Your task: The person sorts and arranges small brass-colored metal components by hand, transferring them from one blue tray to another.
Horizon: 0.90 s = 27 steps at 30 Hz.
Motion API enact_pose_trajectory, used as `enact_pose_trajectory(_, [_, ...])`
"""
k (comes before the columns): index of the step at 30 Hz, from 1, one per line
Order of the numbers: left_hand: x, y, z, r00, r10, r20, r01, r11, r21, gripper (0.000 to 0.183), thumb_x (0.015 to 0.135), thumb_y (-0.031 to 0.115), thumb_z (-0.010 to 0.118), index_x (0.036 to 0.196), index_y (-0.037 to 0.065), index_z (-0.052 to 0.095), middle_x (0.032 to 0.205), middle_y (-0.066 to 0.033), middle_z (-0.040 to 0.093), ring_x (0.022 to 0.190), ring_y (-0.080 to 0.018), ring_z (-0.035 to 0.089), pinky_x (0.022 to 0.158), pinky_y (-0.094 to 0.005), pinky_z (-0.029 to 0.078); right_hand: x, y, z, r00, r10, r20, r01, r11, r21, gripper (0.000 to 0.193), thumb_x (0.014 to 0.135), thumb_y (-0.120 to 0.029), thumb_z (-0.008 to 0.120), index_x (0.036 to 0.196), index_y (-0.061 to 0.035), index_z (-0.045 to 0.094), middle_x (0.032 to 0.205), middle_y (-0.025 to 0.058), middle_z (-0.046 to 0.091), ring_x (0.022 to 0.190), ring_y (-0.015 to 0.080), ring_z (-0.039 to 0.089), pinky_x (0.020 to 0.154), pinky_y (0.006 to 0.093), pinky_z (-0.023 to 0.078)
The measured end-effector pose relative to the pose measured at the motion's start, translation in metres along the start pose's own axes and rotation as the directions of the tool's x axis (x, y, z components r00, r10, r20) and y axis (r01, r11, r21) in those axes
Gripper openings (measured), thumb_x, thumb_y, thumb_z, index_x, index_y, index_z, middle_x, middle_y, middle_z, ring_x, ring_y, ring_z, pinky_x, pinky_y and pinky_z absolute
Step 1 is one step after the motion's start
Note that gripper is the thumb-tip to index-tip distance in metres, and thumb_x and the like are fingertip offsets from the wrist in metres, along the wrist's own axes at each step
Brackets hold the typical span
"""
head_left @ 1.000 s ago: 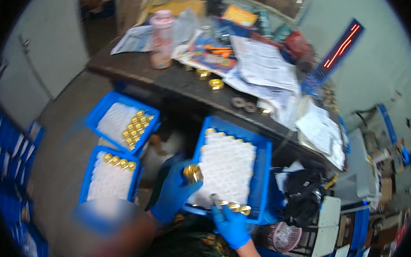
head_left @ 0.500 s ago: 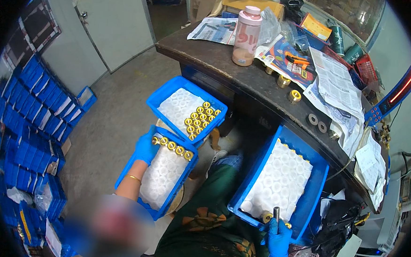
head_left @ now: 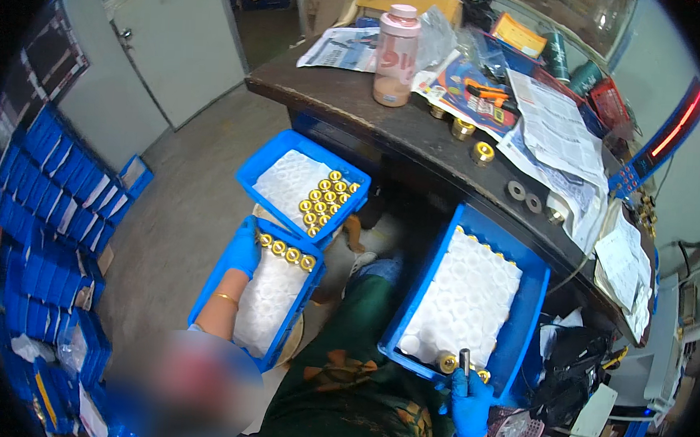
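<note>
My left hand [head_left: 244,247], in a blue glove, is at the far left corner of the nearer small blue bin [head_left: 306,300]. Its fingers are curled at the end of a row of brass fittings [head_left: 285,251] on a white dimpled liner [head_left: 264,309]; what they hold is hidden. My right hand [head_left: 471,404], also gloved, grips an upright grey metal pin [head_left: 464,359] at the near end of the large blue bin [head_left: 409,322]. Brass fittings [head_left: 447,363] lie beside that hand, at the edge of the white liner [head_left: 469,306].
Another small blue bin [head_left: 255,161] overlaps the nearer one and holds brass fittings [head_left: 326,197] at its right. A dark desk [head_left: 326,89] carries a pink bottle [head_left: 396,57], newspapers [head_left: 556,127], orange-handled pliers [head_left: 490,92] and metal rings [head_left: 524,195]. Blue bins [head_left: 55,192] are stacked at left.
The whole view has shifted slightly. The leftmost fitting of the row by my left hand no longer shows. My right hand still grips the metal pin near the same fittings.
</note>
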<state>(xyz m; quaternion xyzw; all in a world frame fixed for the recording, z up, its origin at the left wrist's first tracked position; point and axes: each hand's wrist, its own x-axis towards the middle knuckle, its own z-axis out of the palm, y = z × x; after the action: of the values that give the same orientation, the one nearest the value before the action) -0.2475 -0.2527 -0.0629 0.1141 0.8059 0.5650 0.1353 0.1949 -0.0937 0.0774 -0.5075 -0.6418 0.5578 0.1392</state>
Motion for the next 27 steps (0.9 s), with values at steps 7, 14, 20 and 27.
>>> enact_pose_trajectory(7, [-0.093, 0.141, 0.097, 0.503, 0.653, 0.566, -0.822, 0.563, 0.081, 0.046, 0.074, 0.003, 0.061, 0.12, 0.006, 0.052, 0.12, -0.0181, 0.053, 0.11, -0.0335, 0.051, 0.092, -0.0377, 0.041, 0.002, 0.002, 0.0, 0.98, 0.085, 0.181, -0.072, 0.994, -0.077, 0.028, 0.09, -0.029, 0.053, 0.091, -0.0022, 0.062, 0.069, 0.0078, 0.065, 0.05, 0.0124, 0.058, 0.047, 0.0279, 0.047])
enact_pose_trajectory(14, [-0.186, 0.13, 0.23, -0.378, 0.457, 0.805, -0.862, 0.143, -0.486, 0.039, 0.074, 0.025, 0.061, 0.111, 0.014, 0.06, 0.119, -0.0165, 0.054, 0.1, -0.0312, 0.057, 0.082, -0.0396, 0.047, -0.016, 0.004, -0.001, 0.96, -0.118, 0.254, 0.134, 0.99, -0.043, 0.021, 0.085, -0.024, 0.06, 0.088, -0.0038, 0.062, 0.07, 0.0122, 0.065, 0.059, 0.0233, 0.064, 0.053, 0.0338, 0.05])
enact_pose_trajectory(20, [-0.218, 0.149, 0.261, -0.435, -0.027, 0.9, -0.897, 0.102, -0.431, 0.036, 0.071, 0.023, 0.061, 0.105, 0.01, 0.06, 0.099, -0.0149, 0.061, 0.087, -0.0311, 0.06, 0.072, -0.041, 0.048, -0.023, 0.025, -0.017, 0.953, -0.286, 0.098, 0.297, 0.946, -0.129, 0.019, 0.084, -0.023, 0.061, 0.084, -0.004, 0.062, 0.067, 0.0127, 0.063, 0.057, 0.0254, 0.063, 0.052, 0.0339, 0.049])
enact_pose_trajectory(27, [-0.197, 0.173, 0.22, 0.079, 0.285, 0.955, -0.065, 0.958, -0.28, 0.053, 0.08, 0.015, 0.064, 0.126, -0.001, 0.042, 0.111, -0.0147, 0.057, 0.098, -0.0224, 0.058, 0.085, -0.0321, 0.047, -0.011, 0.019, -0.024, 0.972, -0.186, 0.143, 0.196, 0.979, -0.061, 0.02, 0.086, -0.023, 0.058, 0.084, -0.0036, 0.062, 0.062, 0.0127, 0.061, 0.052, 0.022, 0.062, 0.047, 0.031, 0.047])
